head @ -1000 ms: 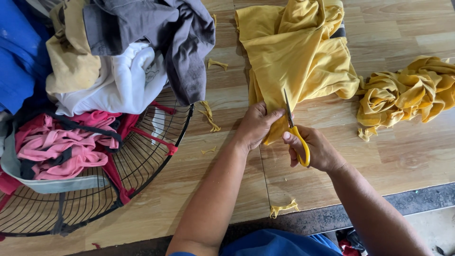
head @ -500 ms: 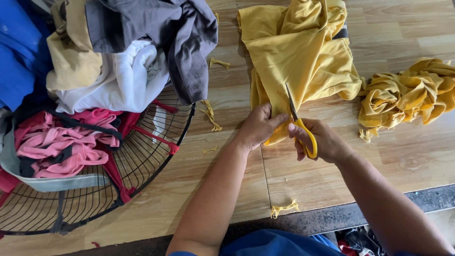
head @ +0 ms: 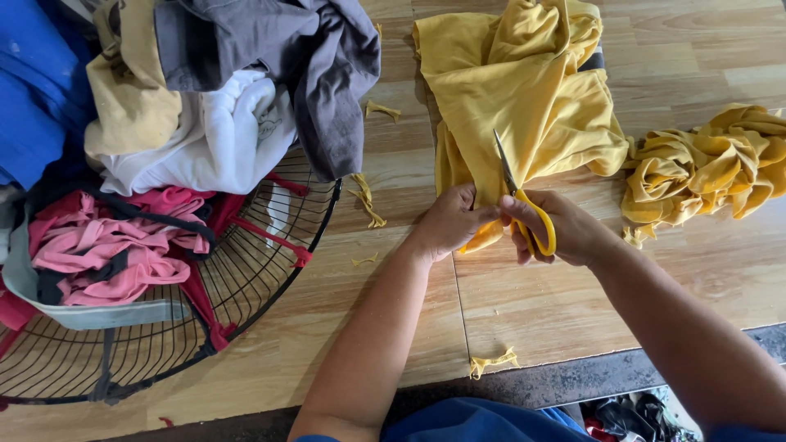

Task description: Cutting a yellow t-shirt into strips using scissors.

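Yellow fabric (head: 524, 106) is lying spread on the wooden table (head: 573, 303), w/ the left hand (head: 446, 221) pinching its near edge while the right hand (head: 565, 229) is gripping yellow-handled scissors (head: 524, 205), blades pointing away into the cloth. Risk: left fingertips are sitting just beside the blades, so a slip or bunched fold could nick a finger or send the cut off-line. Outward, cut yellow strips (head: 704, 164) are piling up at right, scraps (head: 491, 362) are lying near the table edge, and mixed garments (head: 221, 106) are resting over a wire fan guard (head: 205, 311) at left.
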